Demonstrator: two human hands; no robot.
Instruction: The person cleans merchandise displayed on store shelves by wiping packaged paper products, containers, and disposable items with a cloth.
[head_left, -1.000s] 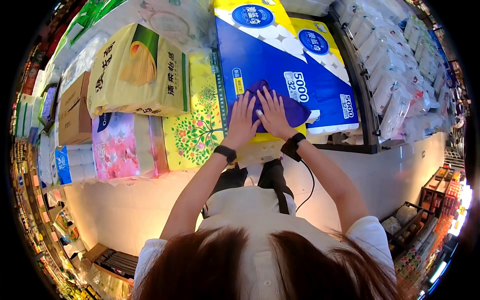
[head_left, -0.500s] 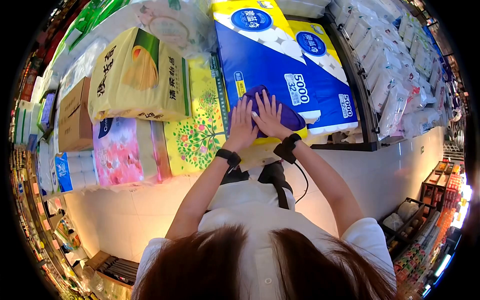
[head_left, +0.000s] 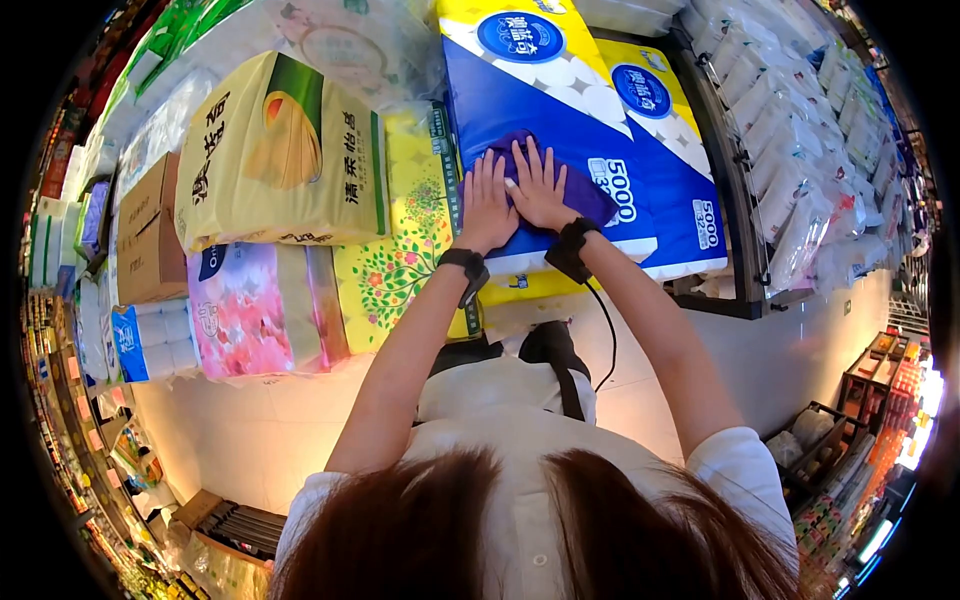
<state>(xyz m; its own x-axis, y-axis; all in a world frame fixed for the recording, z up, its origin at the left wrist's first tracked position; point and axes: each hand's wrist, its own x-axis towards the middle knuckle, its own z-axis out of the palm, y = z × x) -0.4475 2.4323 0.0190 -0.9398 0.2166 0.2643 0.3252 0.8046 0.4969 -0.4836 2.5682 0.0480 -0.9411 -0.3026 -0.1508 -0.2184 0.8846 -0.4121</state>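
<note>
A purple cloth (head_left: pixel 590 196) lies folded on a large blue, white and yellow pack of tissue rolls (head_left: pixel 545 110). My right hand (head_left: pixel 541 190) rests flat on that cloth with its fingers spread. Beside it, my left hand (head_left: pixel 487 208) is stretched out flat, its fingers over the cloth's left part and the blue wrapper. The thumbs almost meet. Each wrist wears a black band, and a cable hangs from the right one. How much cloth lies beneath the palms is hidden.
Left of the blue pack are a yellow tree-print pack (head_left: pixel 405 250), a beige tissue pack (head_left: pixel 290 150), a pink floral pack (head_left: pixel 245 310) and a cardboard box (head_left: pixel 150 230). A second blue pack (head_left: pixel 675 170) adjoins on the right, beside a dark rack edge (head_left: pixel 735 170) and white bagged packs (head_left: pixel 790 150).
Both hands have slid a little farther forward on the blue pack, and the purple cloth has moved with them. The view has shifted slightly.
</note>
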